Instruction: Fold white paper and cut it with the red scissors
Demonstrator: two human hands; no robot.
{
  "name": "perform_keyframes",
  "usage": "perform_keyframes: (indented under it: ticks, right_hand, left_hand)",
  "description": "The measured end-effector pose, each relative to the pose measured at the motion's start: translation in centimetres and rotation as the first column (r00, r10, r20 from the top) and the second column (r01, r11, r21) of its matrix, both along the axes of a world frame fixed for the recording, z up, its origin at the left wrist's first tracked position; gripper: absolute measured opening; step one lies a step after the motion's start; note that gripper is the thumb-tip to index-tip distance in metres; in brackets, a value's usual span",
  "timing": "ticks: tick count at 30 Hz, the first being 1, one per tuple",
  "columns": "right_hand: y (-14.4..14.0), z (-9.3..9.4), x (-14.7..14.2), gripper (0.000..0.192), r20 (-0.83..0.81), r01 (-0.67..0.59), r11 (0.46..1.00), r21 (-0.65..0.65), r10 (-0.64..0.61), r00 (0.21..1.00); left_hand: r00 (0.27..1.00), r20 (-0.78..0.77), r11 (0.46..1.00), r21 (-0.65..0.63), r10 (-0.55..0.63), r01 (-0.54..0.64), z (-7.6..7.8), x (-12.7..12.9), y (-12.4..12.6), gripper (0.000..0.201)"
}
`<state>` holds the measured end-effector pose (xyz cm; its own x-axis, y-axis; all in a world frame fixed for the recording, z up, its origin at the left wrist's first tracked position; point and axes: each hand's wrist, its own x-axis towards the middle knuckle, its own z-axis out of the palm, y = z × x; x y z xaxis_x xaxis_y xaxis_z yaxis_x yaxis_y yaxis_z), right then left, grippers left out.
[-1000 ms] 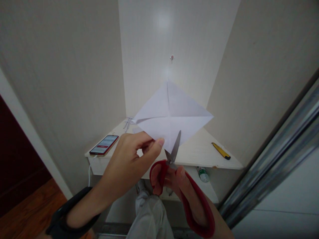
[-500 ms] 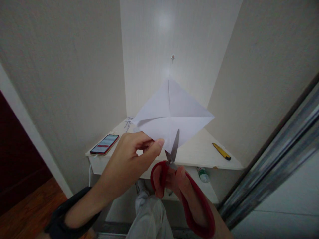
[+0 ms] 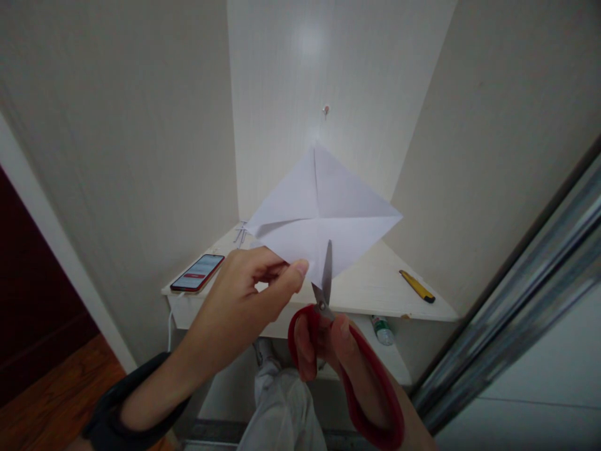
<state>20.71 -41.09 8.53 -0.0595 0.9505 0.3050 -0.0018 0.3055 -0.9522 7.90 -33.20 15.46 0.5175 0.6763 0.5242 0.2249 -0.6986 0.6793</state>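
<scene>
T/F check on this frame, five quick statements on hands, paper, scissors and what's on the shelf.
1. The left hand pinches the folded white paper. True.
2. The right hand holds blue-handled scissors. False: the scissors have red handles.
3. The scissor blades reach the paper's lower edge. True.
4. The phone lies on the right of the shelf. False: it lies at the left end, screen lit.
5. A yellow utility knife lies on the shelf's right side. True.
</scene>
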Motion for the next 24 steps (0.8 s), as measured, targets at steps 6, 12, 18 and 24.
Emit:
perform_keyframes:
  ticks: [6, 12, 18, 24]
  right_hand:
    - [0.04, 0.07, -0.08, 0.062, -0.002, -0.002, 1.000, -0.014, 0.002, 1.000]
    - [0.01, 0.21, -0.11, 0.063, -0.006, -0.006, 1.000, -0.021, 0.006, 1.000]
    - [-0.05, 0.37, -0.02, 0.064, 0.029, 0.003, 0.999, -0.039, -0.002, 1.000]
    - [-0.02, 0.06, -0.12, 0.062, 0.015, 0.017, 0.999, -0.032, -0.017, 1.000]
  left_hand:
    - [1.000, 0.016, 1.000, 0.000, 0.002, -0.002, -0.05, 0.02, -0.01, 0.042]
    - [1.000, 0.013, 1.000, -0.019, -0.003, 0.003, -0.02, 0.03, -0.12, 0.041]
    - [0.999, 0.038, 1.000, -0.009, 0.021, -0.020, 0.07, 0.20, -0.10, 0.040]
    - [0.999, 0.038, 0.999, -0.029, 0.023, -0.022, 0.02, 0.25, 0.02, 0.041]
